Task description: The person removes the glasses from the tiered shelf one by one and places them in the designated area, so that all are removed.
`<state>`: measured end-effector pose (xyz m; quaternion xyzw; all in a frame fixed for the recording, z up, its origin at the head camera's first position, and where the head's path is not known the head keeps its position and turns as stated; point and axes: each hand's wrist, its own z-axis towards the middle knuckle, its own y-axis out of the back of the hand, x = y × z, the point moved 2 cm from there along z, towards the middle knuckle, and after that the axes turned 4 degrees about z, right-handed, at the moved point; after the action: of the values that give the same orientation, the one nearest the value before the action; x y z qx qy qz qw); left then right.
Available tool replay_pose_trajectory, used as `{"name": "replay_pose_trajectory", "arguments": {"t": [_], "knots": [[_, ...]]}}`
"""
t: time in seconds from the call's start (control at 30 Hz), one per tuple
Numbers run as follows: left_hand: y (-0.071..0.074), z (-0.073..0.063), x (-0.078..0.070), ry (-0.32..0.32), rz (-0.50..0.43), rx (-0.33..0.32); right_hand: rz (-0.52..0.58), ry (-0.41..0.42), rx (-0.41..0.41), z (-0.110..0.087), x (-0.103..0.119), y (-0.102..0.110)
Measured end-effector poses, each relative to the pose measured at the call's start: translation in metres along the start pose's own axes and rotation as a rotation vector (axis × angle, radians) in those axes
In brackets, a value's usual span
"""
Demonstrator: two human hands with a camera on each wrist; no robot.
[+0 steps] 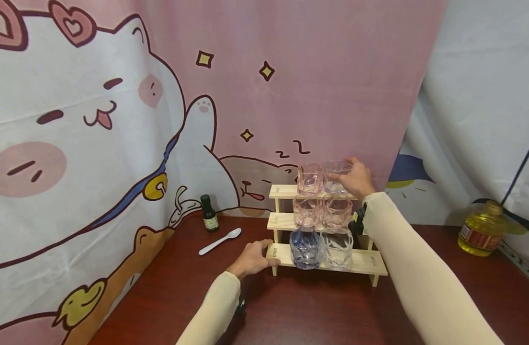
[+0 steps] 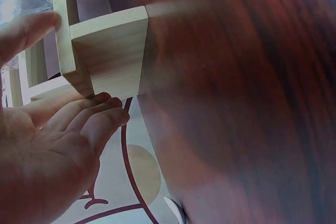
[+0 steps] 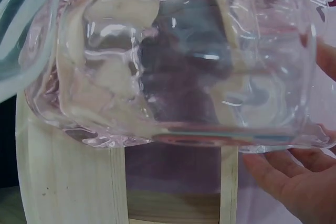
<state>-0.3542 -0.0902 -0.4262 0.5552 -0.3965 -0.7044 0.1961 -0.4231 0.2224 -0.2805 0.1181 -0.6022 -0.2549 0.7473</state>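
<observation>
A three-step wooden display rack (image 1: 367, 261) stands on the table with drinking glasses in two columns. At its top right, my right hand (image 1: 356, 178) grips a clear glass (image 1: 335, 179), thumb in front and fingers around the far side. Beside that glass sits a pink glass (image 1: 310, 179). Two more pink glasses fill the middle step; a blue glass (image 1: 305, 249) and a clear one are on the lowest. My left hand (image 1: 252, 258) holds the left end of the lowest step (image 2: 107, 30), thumb on one edge and fingers against the other in the left wrist view.
Left of the rack lie a white spoon (image 1: 220, 241) and a small dark bottle (image 1: 209, 213), which stands upright. An oil bottle (image 1: 482, 230) is at the far right. A printed cloth (image 1: 333, 86) hangs close behind the rack, over the back of the dark red table (image 1: 316, 311).
</observation>
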Motion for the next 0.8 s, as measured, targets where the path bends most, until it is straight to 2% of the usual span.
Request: {"name": "replay_pose_trajectory", "arguments": {"t": [0.3, 0.5, 0.8], "knots": [[-0.004, -0.004, 0.004, 0.013, -0.004, 0.007, 0.002, 0.010, -0.044, -0.007, 0.000, 0.006], [-0.003, -0.003, 0.003, -0.009, -0.011, 0.005, -0.011, 0.044, -0.065, -0.007, 0.006, 0.022], [0.000, -0.002, 0.001, -0.018, -0.001, -0.002, -0.012, 0.048, -0.048, -0.022, 0.012, 0.047]]}}
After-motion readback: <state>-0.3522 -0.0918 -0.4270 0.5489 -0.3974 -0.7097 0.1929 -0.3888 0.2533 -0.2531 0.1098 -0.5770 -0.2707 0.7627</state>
